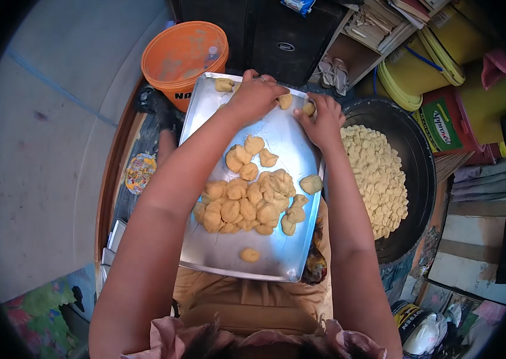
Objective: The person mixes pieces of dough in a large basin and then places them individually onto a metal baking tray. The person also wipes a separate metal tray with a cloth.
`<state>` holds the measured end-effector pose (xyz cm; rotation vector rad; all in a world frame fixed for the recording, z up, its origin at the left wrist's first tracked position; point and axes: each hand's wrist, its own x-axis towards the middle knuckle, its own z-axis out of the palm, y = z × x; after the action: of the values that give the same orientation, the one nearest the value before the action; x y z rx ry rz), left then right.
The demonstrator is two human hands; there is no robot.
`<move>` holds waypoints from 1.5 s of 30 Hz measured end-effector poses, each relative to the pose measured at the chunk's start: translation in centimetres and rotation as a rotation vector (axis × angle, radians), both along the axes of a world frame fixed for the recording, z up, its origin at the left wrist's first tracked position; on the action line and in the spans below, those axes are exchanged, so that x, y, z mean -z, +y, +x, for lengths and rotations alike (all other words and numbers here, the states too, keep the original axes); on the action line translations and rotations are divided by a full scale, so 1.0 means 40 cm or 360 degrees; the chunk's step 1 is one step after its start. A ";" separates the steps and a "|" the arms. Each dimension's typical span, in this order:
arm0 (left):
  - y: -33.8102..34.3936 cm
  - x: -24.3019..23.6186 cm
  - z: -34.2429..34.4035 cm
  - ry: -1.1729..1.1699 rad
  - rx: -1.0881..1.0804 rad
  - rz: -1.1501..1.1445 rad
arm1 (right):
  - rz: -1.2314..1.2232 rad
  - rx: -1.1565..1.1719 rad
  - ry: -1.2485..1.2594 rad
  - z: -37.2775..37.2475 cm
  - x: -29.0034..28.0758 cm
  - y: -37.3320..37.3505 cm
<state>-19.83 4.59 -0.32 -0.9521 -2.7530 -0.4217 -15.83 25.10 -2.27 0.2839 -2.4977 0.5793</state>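
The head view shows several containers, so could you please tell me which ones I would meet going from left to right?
Orange bucket → metal tray bearing tan dough-like pieces → black basin holding smaller tan pieces → red container with a green label.

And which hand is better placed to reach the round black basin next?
Right hand, likely: at the far right corner of the rectangular silver metal tray, beside the basin; the left hand is farther away.
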 end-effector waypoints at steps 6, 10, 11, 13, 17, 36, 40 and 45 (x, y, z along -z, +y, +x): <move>-0.055 -0.018 0.026 0.0106 -0.0194 0.0226 | -0.0422 -0.0164 -0.0463 -0.041 0.025 0.036; -0.064 -0.014 0.012 -0.0027 -0.0262 -0.0052 | -0.0319 -0.0129 -0.0586 -0.062 0.031 0.012; -0.060 -0.011 0.010 -0.0051 -0.0280 -0.0079 | -0.0288 -0.0176 -0.0431 -0.061 0.032 0.001; -0.056 -0.007 0.010 0.0119 -0.0248 0.0094 | -0.0163 -0.0330 -0.0248 -0.057 0.034 -0.021; -0.095 -0.016 0.051 0.0333 -0.0281 0.0310 | 0.0072 -0.0265 -0.0359 -0.068 0.029 -0.050; -0.264 0.034 0.130 0.0009 -0.0420 0.0711 | -0.0076 -0.0630 -0.1007 0.034 -0.056 -0.265; -0.259 0.022 0.143 -0.0020 -0.0467 0.0707 | -0.0422 -0.0533 -0.0783 -0.019 -0.038 -0.301; -0.245 0.005 0.192 0.0068 -0.0210 0.0473 | -0.0449 -0.0409 -0.0934 -0.013 -0.040 -0.253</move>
<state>-12.17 -5.22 -0.52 -0.6944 -2.5968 -0.7509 -16.34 14.99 -0.68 0.3690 -2.8964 1.2610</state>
